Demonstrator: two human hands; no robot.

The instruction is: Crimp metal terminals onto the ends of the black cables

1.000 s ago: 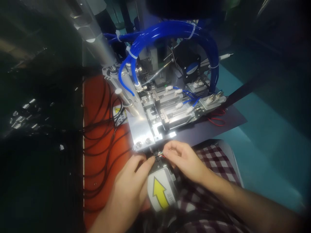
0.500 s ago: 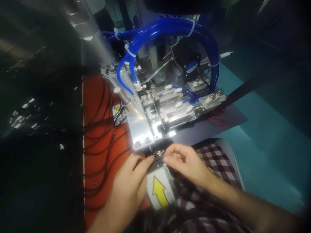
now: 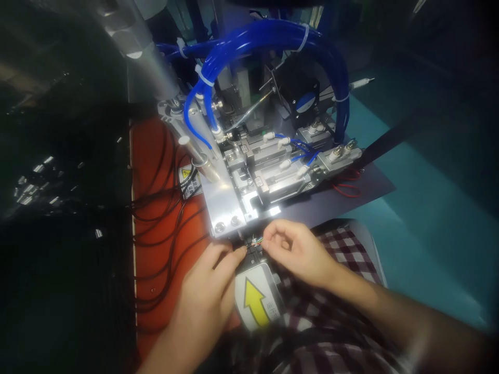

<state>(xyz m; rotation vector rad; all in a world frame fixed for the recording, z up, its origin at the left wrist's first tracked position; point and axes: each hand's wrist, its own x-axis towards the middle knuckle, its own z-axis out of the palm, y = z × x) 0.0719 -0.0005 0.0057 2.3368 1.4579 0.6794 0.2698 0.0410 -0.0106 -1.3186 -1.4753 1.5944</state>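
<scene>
Thin coloured wires (image 3: 257, 241) fan out in the gap between my hands, just below the front edge of the metal fixture (image 3: 230, 208). The thumb and index fingertips of my right hand (image 3: 298, 252) pinch the right ends of these wires, with the other fingers curled. At their left end, my left hand (image 3: 212, 280) rests with thumb and index finger close together on the small black block (image 3: 254, 254). What sits between those left fingertips is hidden. A white plate with a yellow arrow (image 3: 255, 301) lies below the block.
Black cables (image 3: 171, 249) run across the orange surface (image 3: 150, 156) at left. Thick blue air tubes (image 3: 268, 39) arch over the machine's metal slides (image 3: 280, 161). A metal post (image 3: 144, 62) rises at upper left. My checkered clothing (image 3: 343, 249) is close at right.
My right hand has moved slightly up, and its fingertips now meet the wire ends. My left hand stays nearly in place. The whole view has shifted a little.
</scene>
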